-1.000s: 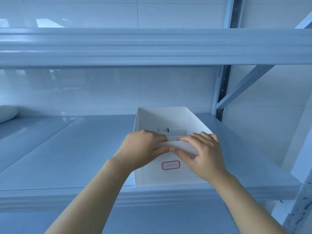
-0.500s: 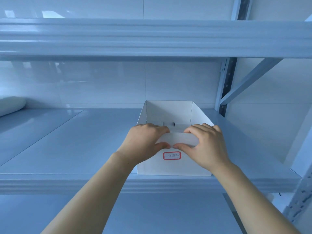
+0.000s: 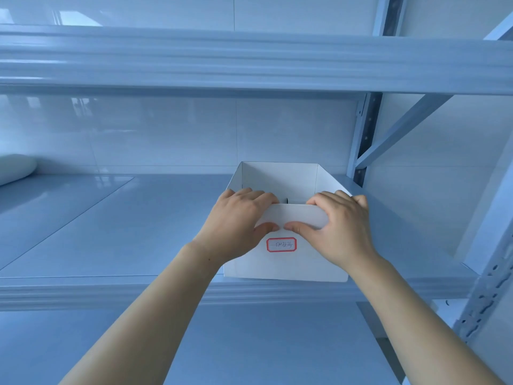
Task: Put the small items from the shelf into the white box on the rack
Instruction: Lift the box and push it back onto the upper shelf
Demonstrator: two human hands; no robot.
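Two hands grip the near wall of the white box (image 3: 286, 262), which stands at the front edge of the rack shelf (image 3: 111, 232), beside the right upright (image 3: 361, 151). The left hand (image 3: 238, 220) and the right hand (image 3: 341, 223) are each clamped on that front wall, fingers hooked over its rim and thumbs pressed on its face above the red-bordered label (image 3: 281, 244), the thumb tips nearly meeting. No small items show; the box's floor is hidden behind the wall and hands. The step in hand looks like positioning the box. To do it well, she or he should keep the pull even on both sides, since thin card walls bow easily, and keep the base flat on the shelf so it does not tip over the lip. Compared with half a second ago, the grip matches and the thumbs have drawn slightly closer together; the box sits about as before. A pale roll (image 3: 14, 168) lies far left.
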